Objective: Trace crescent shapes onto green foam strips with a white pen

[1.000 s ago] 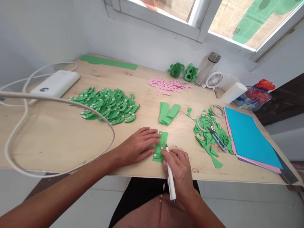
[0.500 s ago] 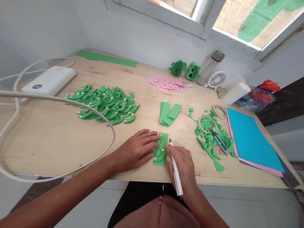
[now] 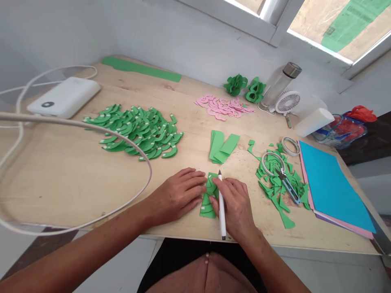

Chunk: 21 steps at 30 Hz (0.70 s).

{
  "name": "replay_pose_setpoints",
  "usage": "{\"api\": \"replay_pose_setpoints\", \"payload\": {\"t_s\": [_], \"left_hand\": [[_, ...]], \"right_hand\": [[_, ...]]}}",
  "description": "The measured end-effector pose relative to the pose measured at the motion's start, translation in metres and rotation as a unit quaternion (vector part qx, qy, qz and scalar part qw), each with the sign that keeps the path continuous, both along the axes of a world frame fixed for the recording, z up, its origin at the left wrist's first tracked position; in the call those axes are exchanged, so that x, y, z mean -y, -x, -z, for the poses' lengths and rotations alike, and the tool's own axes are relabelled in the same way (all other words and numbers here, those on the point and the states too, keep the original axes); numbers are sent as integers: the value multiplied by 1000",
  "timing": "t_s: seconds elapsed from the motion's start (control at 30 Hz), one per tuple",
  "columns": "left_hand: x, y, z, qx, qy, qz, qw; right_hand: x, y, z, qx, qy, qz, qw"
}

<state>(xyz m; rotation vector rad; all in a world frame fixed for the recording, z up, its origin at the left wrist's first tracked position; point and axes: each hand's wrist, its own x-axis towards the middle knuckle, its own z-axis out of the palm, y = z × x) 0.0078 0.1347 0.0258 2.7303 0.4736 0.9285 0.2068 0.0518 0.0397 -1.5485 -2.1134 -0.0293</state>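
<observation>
The green card [image 3: 207,212] lies near the middle of the front edge of the desk [image 3: 76,183], a curved green piece on top of it. A strip of bare wood separates it from that edge. Open room runs leftward from the left forearm toward the front left corner, crossed only by the white cable [image 3: 147,156]. Beyond the card, a short bare gap leads to the green strips [image 3: 229,146]; to the right, bare wood reaches the green scraps [image 3: 287,223], with the coloured sheets [image 3: 336,187] along the right edge. The pile of green cutouts [image 3: 143,132] takes up the left middle.

The left hand [image 3: 180,193] lies palm down, its grip flat, fingertips at the card's left edge. The right hand's [image 3: 236,203] grip is clamped on the white pen [image 3: 222,215], tip toward the far edge, while thumb and forefinger reach over the card, touching it.
</observation>
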Motion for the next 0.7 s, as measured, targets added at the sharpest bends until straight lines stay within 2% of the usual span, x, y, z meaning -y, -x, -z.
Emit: {"api": "replay_pose_setpoints", "payload": {"t_s": [0.7], "left_hand": [[1, 1, -3, -4, 17, -11, 1000]], "right_hand": [[-1, -1, 1, -12, -2, -10, 1000]]}}
